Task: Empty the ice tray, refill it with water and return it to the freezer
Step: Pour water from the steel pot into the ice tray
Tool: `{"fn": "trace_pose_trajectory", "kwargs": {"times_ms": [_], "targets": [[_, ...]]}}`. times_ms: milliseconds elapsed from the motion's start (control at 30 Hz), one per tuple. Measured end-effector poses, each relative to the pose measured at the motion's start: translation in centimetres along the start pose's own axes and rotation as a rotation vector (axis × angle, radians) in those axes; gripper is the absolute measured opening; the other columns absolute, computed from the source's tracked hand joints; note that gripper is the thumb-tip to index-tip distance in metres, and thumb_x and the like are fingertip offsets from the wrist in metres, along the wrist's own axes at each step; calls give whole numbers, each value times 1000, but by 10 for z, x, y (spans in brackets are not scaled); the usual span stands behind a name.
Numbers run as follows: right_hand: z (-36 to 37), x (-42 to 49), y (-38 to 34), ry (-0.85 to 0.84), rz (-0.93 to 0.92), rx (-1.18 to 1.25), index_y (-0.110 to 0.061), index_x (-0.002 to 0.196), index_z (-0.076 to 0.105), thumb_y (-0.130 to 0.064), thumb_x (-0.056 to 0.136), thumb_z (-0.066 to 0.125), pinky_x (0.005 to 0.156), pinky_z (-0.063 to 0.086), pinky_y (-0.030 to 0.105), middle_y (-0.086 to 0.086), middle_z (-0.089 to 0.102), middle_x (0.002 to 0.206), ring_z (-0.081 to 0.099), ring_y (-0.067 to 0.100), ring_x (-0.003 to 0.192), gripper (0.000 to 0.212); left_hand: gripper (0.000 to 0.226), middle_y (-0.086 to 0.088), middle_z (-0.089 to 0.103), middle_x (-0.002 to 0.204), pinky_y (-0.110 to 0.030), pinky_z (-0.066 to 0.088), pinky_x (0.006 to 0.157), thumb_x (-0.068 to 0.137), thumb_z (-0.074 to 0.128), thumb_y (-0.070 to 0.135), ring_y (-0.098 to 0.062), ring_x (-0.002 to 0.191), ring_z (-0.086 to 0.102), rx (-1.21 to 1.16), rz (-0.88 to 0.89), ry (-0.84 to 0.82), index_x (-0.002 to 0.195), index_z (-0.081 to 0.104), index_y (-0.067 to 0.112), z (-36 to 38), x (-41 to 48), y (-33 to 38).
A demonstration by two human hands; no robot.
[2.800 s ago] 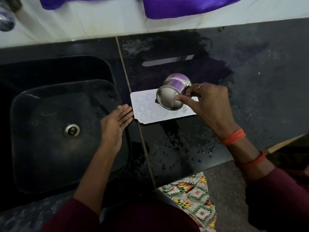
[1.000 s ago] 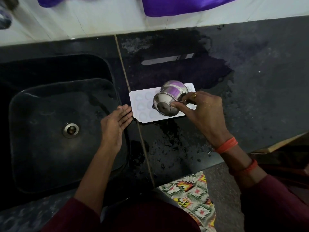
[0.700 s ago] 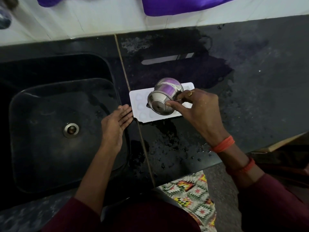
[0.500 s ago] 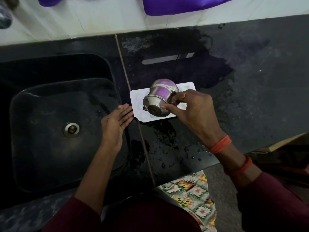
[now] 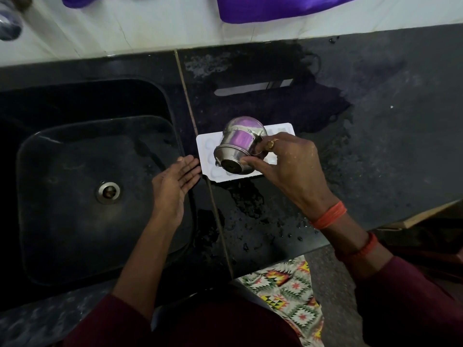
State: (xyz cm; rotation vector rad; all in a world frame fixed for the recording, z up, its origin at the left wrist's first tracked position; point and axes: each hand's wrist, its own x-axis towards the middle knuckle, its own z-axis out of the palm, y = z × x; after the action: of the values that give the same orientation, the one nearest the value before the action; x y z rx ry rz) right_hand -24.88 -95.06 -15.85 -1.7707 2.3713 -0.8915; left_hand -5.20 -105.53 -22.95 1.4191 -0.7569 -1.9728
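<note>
A white ice tray [image 5: 205, 156] lies flat on the black counter [image 5: 375, 121], just right of the sink. Over it my right hand [image 5: 290, 166] grips a small steel cup [image 5: 236, 146], tipped steeply with its mouth down toward the tray's left half. The cup hides most of the tray's middle. My left hand [image 5: 175, 181] lies flat with straight fingers at the sink's right rim, its fingertips touching the tray's left edge.
A black sink [image 5: 62, 196] with a steel drain [image 5: 108, 192] fills the left. The counter around and below the tray is wet with drops. Purple cloth [image 5: 275, 8] hangs on the white wall behind. A tap [image 5: 10, 23] shows at the top left corner.
My right hand has carried the tipped cup leftward across the tray, from its right half to its left half, and tilted it further. My left hand has stayed put.
</note>
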Motion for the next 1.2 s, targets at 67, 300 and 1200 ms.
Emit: {"fn": "trace_pose_trajectory", "kwargs": {"times_ms": [67, 300, 1200], "targets": [[-1, 0, -1, 1, 8, -1, -17, 79, 74, -56, 81, 70, 61, 57, 39, 0, 72, 83, 68, 18, 71, 39, 30, -13, 73, 116, -32, 56, 92, 104, 51, 23, -22, 107, 72, 1, 0, -3, 119, 67, 2, 0, 0, 0], [-1, -1, -3, -3, 7, -28, -16, 79, 75, -51, 80, 77, 61, 57, 39, 1, 72, 83, 68, 18, 69, 35, 28, -13, 74, 114, -31, 56, 91, 104, 50, 23, -21, 104, 73, -6, -2, -7, 114, 68, 4, 1, -1, 0], [-6, 10, -2, 34, 71, 47, -19, 85, 78, -54, 80, 76, 69, 58, 39, -6, 74, 78, 70, 11, 74, 36, 29, -13, 73, 116, -31, 56, 91, 103, 52, 22, -22, 106, 72, -24, -13, -1, 119, 67, 2, -1, 2, 2]]}}
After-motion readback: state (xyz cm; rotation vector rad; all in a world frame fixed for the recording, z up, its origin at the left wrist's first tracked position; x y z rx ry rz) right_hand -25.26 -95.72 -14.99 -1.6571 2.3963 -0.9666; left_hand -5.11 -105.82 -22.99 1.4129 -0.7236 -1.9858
